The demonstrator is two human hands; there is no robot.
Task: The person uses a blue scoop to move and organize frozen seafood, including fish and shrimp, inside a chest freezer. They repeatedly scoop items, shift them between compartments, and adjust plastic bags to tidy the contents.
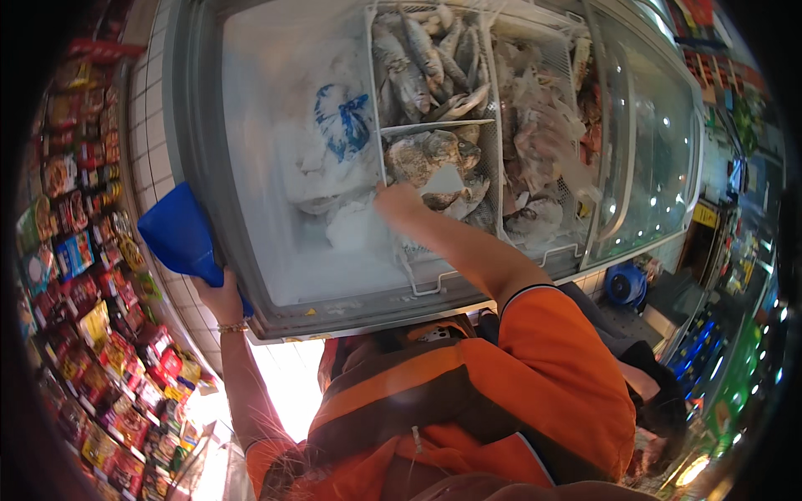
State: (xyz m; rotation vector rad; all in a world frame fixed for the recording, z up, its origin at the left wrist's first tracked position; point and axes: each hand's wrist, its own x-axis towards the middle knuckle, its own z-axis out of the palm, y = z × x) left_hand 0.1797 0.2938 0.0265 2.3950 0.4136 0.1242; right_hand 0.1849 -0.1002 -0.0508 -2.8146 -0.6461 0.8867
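Observation:
My left hand (223, 299) grips the handle of a blue plastic scoop (182, 238), beside the near left corner of a chest freezer (247, 250). Inside the freezer, my right hand (398, 203) is closed at the edge of a white wire basket (380, 150); its fingertips are partly hidden, so I cannot tell what it grips. A white, flat piece (446, 181) lies just right of that hand, on frozen fish pieces (420, 153). Whole frozen fish (423, 53) fill the compartment beyond. A knotted blue and white plastic bag (343, 122) rests on frosty ice at the left.
More frozen seafood (539, 138) lies in a basket on the right, beside a sliding glass lid (651, 138). Shelves of packaged goods (94, 250) line the left side. Part of another person (645, 376) shows at the lower right, near a blue round object (625, 285).

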